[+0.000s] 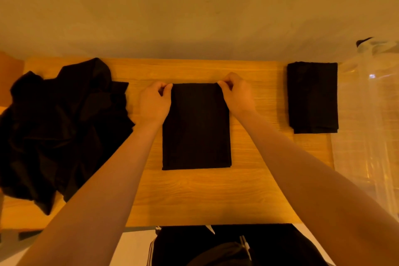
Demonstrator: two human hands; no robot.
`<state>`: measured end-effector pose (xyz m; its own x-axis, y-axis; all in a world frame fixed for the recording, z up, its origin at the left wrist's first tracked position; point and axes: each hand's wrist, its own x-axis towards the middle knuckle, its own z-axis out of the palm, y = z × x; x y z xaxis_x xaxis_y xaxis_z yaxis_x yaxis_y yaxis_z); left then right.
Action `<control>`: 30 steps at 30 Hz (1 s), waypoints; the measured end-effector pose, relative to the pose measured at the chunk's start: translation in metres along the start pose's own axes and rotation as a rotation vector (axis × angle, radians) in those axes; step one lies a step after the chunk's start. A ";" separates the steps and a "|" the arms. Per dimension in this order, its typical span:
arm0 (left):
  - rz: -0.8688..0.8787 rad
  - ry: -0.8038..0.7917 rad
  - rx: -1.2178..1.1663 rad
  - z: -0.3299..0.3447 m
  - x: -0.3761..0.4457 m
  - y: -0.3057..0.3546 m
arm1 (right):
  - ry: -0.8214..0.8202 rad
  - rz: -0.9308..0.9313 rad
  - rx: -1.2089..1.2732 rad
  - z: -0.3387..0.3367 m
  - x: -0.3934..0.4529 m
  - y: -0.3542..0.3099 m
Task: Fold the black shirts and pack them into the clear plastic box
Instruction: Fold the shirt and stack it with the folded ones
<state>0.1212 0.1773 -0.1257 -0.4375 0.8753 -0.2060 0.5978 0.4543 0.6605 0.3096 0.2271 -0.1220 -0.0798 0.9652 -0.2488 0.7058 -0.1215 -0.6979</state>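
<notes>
Item 1. Flat rectangular folded black shirt (196, 127), lying on the light wooden table top (194, 196) between the two forearms. Far edge straight, its two corners each held; near edge and both long edges lie flush on the wood.

Item 2. Left hand (154, 101), fingers curled, pinching the far left corner of the folded black shirt between thumb and fingertips.

Item 3. Right hand (236, 95), fingers curled, pinching the far right corner of the same shirt.

Item 4. Open room. Bare wood shows beyond both hands up to the table's far edge, and a broad bare strip lies nearer the person than the shirt's near edge. A narrow band of wood runs just outside each hand.

Item 5. Loose crumpled heap of black shirts (62, 127), outside the left hand and forearm, near them; it spills toward the table's left side and near edge.

Item 6. Second folded black shirt, a smaller neat rectangle (313, 97), well outside the right hand, close to the table's right edge.

Item 7. Clear plastic box (367, 114), beyond that second shirt, farther out from the right hand; tall transparent wall, contents cannot be told.

Item 8. Plain pale wall (194, 6) behind the table's far edge.
</notes>
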 end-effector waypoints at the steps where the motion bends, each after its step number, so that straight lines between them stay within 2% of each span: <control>1: 0.018 0.017 0.027 0.002 0.000 -0.001 | 0.012 -0.015 -0.043 0.002 0.000 0.000; 4: 0.117 0.085 0.158 0.002 -0.005 -0.004 | 0.114 -0.149 -0.230 0.008 -0.006 0.001; 7: 0.460 0.080 0.317 0.006 -0.020 -0.004 | 0.261 -0.476 -0.443 0.014 -0.017 0.005; 9: 0.685 -0.034 0.417 0.016 -0.030 -0.011 | 0.169 -0.636 -0.550 0.022 -0.026 0.008; 10: 0.716 -0.089 0.472 0.020 -0.033 -0.017 | 0.068 -0.636 -0.607 0.026 -0.031 0.009; 12: 0.618 -0.179 0.528 0.023 -0.035 -0.027 | -0.112 -0.513 -0.649 0.027 -0.035 0.016; 14: 0.485 -0.206 0.535 0.021 -0.032 -0.032 | -0.204 -0.358 -0.640 0.023 -0.031 0.021; 17: 0.380 -0.249 0.596 0.018 -0.030 -0.027 | -0.240 -0.293 -0.723 0.019 -0.031 0.019; 20: 0.299 -0.292 0.646 0.009 -0.029 -0.025 | -0.229 -0.193 -0.696 0.012 -0.032 0.014; 22: 0.338 -0.279 0.636 -0.004 -0.038 -0.034 | -0.203 -0.142 -0.637 0.002 -0.037 0.014; 23: 0.436 -0.268 0.612 -0.011 -0.046 -0.040 | -0.193 -0.219 -0.612 -0.004 -0.044 0.014; 24: 0.564 -0.288 0.591 -0.018 -0.057 -0.048 | -0.194 -0.374 -0.585 -0.010 -0.055 0.014; 26: 0.790 -0.413 0.620 -0.026 -0.083 -0.070 | -0.272 -0.702 -0.585 -0.012 -0.081 0.021; 27: 0.838 -0.467 0.662 -0.028 -0.094 -0.081 | -0.342 -0.793 -0.613 -0.011 -0.094 0.030; 28: 0.837 -0.498 0.687 -0.029 -0.103 -0.091 | -0.431 -0.813 -0.665 -0.009 -0.106 0.039; 30: 0.770 -0.481 0.643 -0.031 -0.110 -0.101 | -0.542 -0.690 -0.704 -0.004 -0.123 0.052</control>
<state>0.0884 0.0301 -0.1472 0.4225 0.8706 -0.2522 0.8956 -0.3581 0.2640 0.3590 0.1026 -0.1248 -0.7816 0.5265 -0.3346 0.6186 0.7233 -0.3070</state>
